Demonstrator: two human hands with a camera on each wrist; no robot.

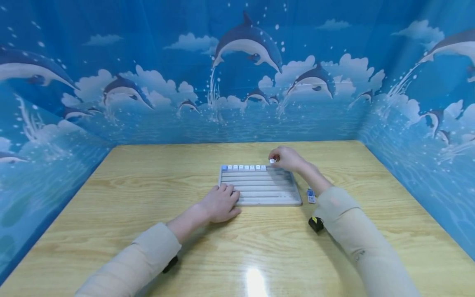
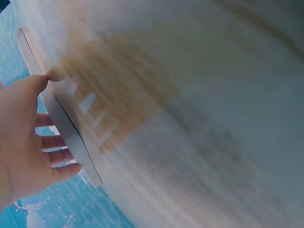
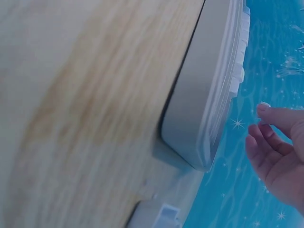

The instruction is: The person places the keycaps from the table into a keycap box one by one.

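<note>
A pale keyboard base [image 1: 265, 204] lies on the table, with a row of white keycaps [image 1: 246, 168] along its back edge and a blue keycap [image 1: 224, 168] at the left end. My left hand [image 1: 221, 203] rests on the front left corner of the base; in the left wrist view its thumb touches the front wall. Above the back edge, right of the row, my right hand [image 1: 285, 158] pinches a white keycap [image 1: 272, 161] between thumb and fingers. The right wrist view shows this keycap [image 3: 265, 104] at the thumb tip, apart from the base.
Blue and white keycaps [image 1: 311, 196] lie on the wooden table [image 1: 156, 177] right of the base, near the right forearm. A black wrist device [image 1: 316, 224] sits under the right sleeve. Blue dolphin-print curtains [image 1: 237, 103] stand around the table's back and sides.
</note>
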